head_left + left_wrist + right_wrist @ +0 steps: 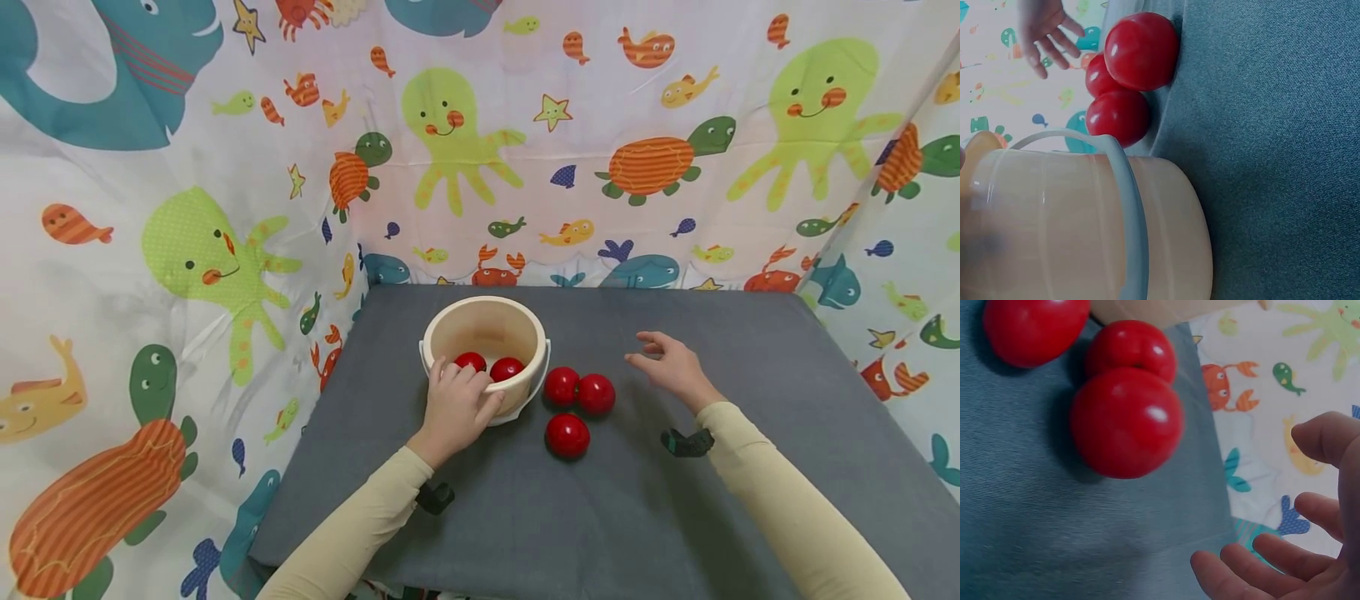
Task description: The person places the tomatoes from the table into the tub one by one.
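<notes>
Head view has the left hand (455,408) gripping the bucket (487,323) by its near rim, fingers hooked over the edge. Two tomatoes (507,370) sit inside. Three more (567,437) lie on the table (510,517) just right of it, and beyond them the right hand (675,371) hovers, fingers loosely spread, holding nothing.

A screened-off space, whether in a home or a lab unclear: white fabric hangings (525,167) printed with colourful cartoon sea animals stand left, far and right around a cloth-covered, dark grey worktop (510,517).
</notes>
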The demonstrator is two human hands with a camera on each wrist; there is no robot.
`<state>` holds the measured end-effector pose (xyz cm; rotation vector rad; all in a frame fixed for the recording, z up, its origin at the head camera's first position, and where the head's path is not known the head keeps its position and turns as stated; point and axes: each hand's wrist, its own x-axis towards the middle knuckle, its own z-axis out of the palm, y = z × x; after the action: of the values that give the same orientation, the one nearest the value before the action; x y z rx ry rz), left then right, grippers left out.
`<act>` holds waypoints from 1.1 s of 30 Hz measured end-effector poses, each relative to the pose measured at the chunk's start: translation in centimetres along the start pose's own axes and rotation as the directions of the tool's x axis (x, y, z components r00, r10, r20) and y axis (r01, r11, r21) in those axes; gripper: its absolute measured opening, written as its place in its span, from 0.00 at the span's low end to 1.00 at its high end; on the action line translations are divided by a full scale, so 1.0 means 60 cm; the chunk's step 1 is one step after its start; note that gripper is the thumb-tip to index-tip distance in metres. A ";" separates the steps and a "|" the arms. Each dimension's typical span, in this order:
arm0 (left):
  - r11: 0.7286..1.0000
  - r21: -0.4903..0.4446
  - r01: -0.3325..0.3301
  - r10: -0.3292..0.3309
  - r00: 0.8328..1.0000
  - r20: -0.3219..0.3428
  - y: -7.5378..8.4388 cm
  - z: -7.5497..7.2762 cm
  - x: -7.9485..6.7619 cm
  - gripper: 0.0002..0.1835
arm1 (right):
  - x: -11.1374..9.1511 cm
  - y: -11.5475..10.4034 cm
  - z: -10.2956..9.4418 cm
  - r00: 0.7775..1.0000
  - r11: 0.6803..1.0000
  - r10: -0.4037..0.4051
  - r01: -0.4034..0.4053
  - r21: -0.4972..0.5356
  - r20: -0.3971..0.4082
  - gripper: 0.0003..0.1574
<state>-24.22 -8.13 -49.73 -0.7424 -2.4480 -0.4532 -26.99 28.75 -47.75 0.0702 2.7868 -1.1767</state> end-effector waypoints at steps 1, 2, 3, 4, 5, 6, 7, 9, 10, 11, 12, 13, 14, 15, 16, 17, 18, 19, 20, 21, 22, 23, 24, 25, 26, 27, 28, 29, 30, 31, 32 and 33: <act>1.000 0.000 0.001 -0.001 1.000 0.000 0.001 0.000 0.000 0.13 | 0.000 0.005 0.004 1.000 1.000 0.005 -0.005 0.009 0.007 0.44; 1.000 0.000 0.001 -0.001 1.000 0.000 0.001 0.000 0.001 0.13 | 0.000 0.009 0.009 1.000 1.000 0.004 -0.004 0.015 0.014 0.45; 1.000 0.000 0.001 -0.001 1.000 -0.001 0.002 0.000 0.001 0.13 | 0.001 0.012 0.013 1.000 1.000 0.007 -0.008 0.025 0.020 0.45; 1.000 -0.002 0.003 -0.003 1.000 0.000 0.002 0.000 0.001 0.13 | 0.001 0.014 0.019 1.000 0.999 0.010 -0.011 0.034 0.027 0.45; 1.000 0.000 0.005 -0.005 1.000 0.002 0.002 0.000 0.001 0.13 | 0.002 0.016 0.024 0.999 0.999 0.013 -0.015 0.045 0.034 0.45; 1.000 -0.001 0.006 -0.006 1.000 0.003 0.002 0.000 0.001 0.13 | 0.002 0.017 0.029 0.999 0.998 0.015 -0.017 0.053 0.040 0.45; 1.000 -0.004 0.006 -0.006 1.000 0.006 0.001 0.000 0.001 0.14 | 0.002 0.019 0.034 0.999 0.997 0.019 -0.022 0.069 0.047 0.45; 1.000 -0.009 0.010 -0.010 1.000 0.012 0.001 0.001 0.000 0.13 | 0.002 0.021 0.044 0.998 0.995 0.022 -0.027 0.092 0.061 0.45; 1.000 -0.012 0.012 -0.011 1.000 0.015 0.001 0.001 0.000 0.13 | 0.002 0.023 0.048 0.997 0.994 0.022 -0.029 0.102 0.068 0.44; 1.000 -0.013 0.012 -0.012 1.000 0.017 0.002 0.001 0.000 0.13 | 0.002 0.024 0.053 0.997 0.993 0.025 -0.034 0.113 0.075 0.44; 1.000 -0.017 0.011 -0.010 1.000 0.015 0.002 0.001 -0.001 0.13 | 0.002 0.025 0.057 0.996 0.992 0.024 -0.034 0.120 0.083 0.45; 1.000 -0.018 0.011 -0.011 1.000 0.016 0.002 0.001 -0.001 0.13 | 0.001 0.026 0.062 0.996 0.992 0.024 -0.035 0.125 0.090 0.44; 1.000 -0.018 0.010 -0.010 1.000 0.016 0.002 0.001 -0.001 0.13 | 0.001 0.027 0.066 0.995 0.991 0.022 -0.034 0.129 0.095 0.44; 1.000 -0.019 0.010 -0.009 1.000 0.015 0.002 0.001 -0.001 0.14 | 0.002 0.028 0.070 0.995 0.990 0.022 -0.035 0.135 0.099 0.44; 1.000 -0.018 0.009 -0.009 1.000 0.015 0.002 0.001 0.000 0.14 | 0.002 0.028 0.075 0.994 0.990 0.021 -0.036 0.139 0.103 0.44; 1.000 -0.014 0.008 -0.008 1.000 0.014 0.002 0.001 0.000 0.14 | 0.002 0.029 0.079 0.994 0.989 0.020 -0.036 0.145 0.108 0.43; 1.000 -0.010 0.007 -0.007 1.000 0.012 0.002 0.001 0.000 0.14 | 0.002 0.029 0.083 0.993 0.988 0.016 -0.033 0.148 0.113 0.43; 1.000 -0.006 0.009 -0.009 1.000 0.016 0.002 0.001 0.001 0.14 | 0.002 0.029 0.087 0.993 0.987 0.014 -0.032 0.156 0.116 0.43; 1.000 -0.005 0.009 -0.009 1.000 0.015 0.001 0.001 0.001 0.14 | 0.003 0.029 0.091 0.993 0.986 0.013 -0.033 0.164 0.118 0.43; 1.000 -0.003 0.010 -0.010 1.000 0.017 0.001 0.001 0.001 0.14 | 0.003 0.029 0.094 0.993 0.985 0.012 -0.032 0.169 0.119 0.42; 1.000 0.000 0.011 -0.011 1.000 0.019 0.000 0.002 0.001 0.14 | 0.004 0.029 0.098 0.993 0.984 0.010 -0.031 0.174 0.119 0.42; 1.000 0.003 0.010 -0.011 1.000 0.020 0.000 0.002 0.001 0.14 | 0.005 0.029 0.102 0.993 0.984 0.008 -0.029 0.177 0.119 0.42; 1.000 0.005 0.011 -0.011 1.000 0.022 0.000 0.003 0.000 0.14 | 0.005 0.028 0.105 0.993 0.984 0.002 -0.023 0.176 0.119 0.41; 1.000 0.004 0.012 -0.012 1.000 0.027 -0.001 0.003 0.000 0.14 | 0.006 0.028 0.108 0.993 0.984 0.002 -0.023 0.179 0.117 0.40; 1.000 0.005 0.012 -0.012 1.000 0.029 -0.001 0.004 0.000 0.14 | 0.006 0.028 0.111 0.993 0.984 0.002 -0.022 0.178 0.114 0.39; 1.000 0.006 0.012 -0.012 0.999 0.032 -0.001 0.004 0.000 0.14 | 0.006 0.028 0.114 0.994 0.984 0.003 -0.023 0.177 0.112 0.39; 1.000 0.009 0.011 -0.011 0.999 0.032 -0.002 0.005 0.000 0.14 | 0.007 0.027 0.116 0.994 0.984 0.004 -0.024 0.177 0.109 0.38; 1.000 0.010 0.010 -0.011 0.999 0.033 -0.002 0.005 0.000 0.15 | 0.007 0.027 0.119 0.995 0.984 0.009 -0.027 0.175 0.104 0.37; 1.000 0.011 0.009 -0.010 0.999 0.032 -0.002 0.005 0.000 0.15 | 0.007 0.026 0.121 0.995 0.985 0.009 -0.026 0.173 0.101 0.37; 1.000 0.013 0.007 -0.007 1.000 0.029 -0.003 0.005 0.000 0.14 | 0.008 0.026 0.123 0.996 0.984 0.018 -0.034 0.175 0.093 0.37; 1.000 0.014 0.005 -0.005 1.000 0.025 -0.003 0.005 0.000 0.14 | 0.008 0.026 0.125 0.996 0.985 0.017 -0.032 0.171 0.088 0.36; 1.000 0.013 0.002 -0.003 1.000 0.021 -0.003 0.005 0.000 0.14 | 0.009 0.025 0.127 0.997 0.985 0.019 -0.032 0.169 0.081 0.36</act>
<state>-24.45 -8.14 -50.03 -0.7424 -2.4692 -0.4319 -26.73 24.35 -54.18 0.0722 2.6050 -1.3776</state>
